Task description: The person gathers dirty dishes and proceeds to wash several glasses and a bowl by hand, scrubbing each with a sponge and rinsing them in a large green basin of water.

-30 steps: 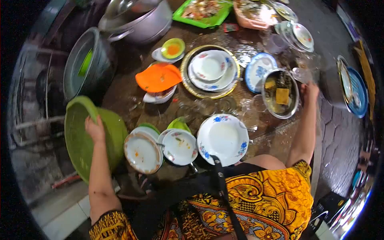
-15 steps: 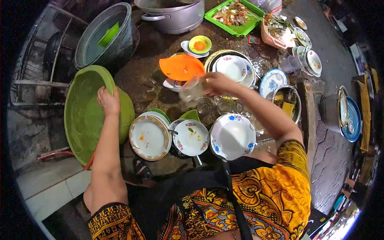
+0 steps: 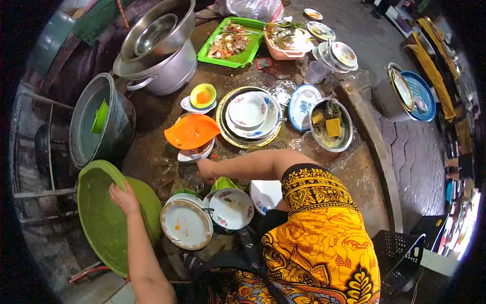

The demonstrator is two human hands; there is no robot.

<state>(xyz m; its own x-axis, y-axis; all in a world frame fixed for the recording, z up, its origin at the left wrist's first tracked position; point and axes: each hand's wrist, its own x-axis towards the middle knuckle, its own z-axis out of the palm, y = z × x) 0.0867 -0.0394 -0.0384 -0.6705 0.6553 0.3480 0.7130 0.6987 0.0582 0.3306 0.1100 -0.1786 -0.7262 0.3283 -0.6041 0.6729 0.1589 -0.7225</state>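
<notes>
My left hand [image 3: 124,198] grips the rim of the tilted large green basin [image 3: 109,218]. Low over the wet floor, my right hand [image 3: 206,169] has its fingers closed on a clear glass [image 3: 190,178], whose outline is faint. Just above that hand, an orange leaf-shaped dish [image 3: 191,131] rests on a white bowl [image 3: 197,152]. Nearer my body are a gold-rimmed plate [image 3: 186,224] with food scraps, a floral bowl [image 3: 231,209] and a white plate [image 3: 266,195] partly covered by my right arm.
Stacked plates [image 3: 248,110] lie beyond my right arm, beside a metal bowl [image 3: 331,144] holding a yellow sponge. Farther off are a green tray [image 3: 243,55] of scraps, a pink basket [image 3: 288,53] and a large pot [image 3: 164,76]. A dark tub [image 3: 104,137] stands at left.
My right hand has moved with the glass toward the basin side, down beside the orange dish. My left hand keeps its hold on the rim. The view has shifted and turned.
</notes>
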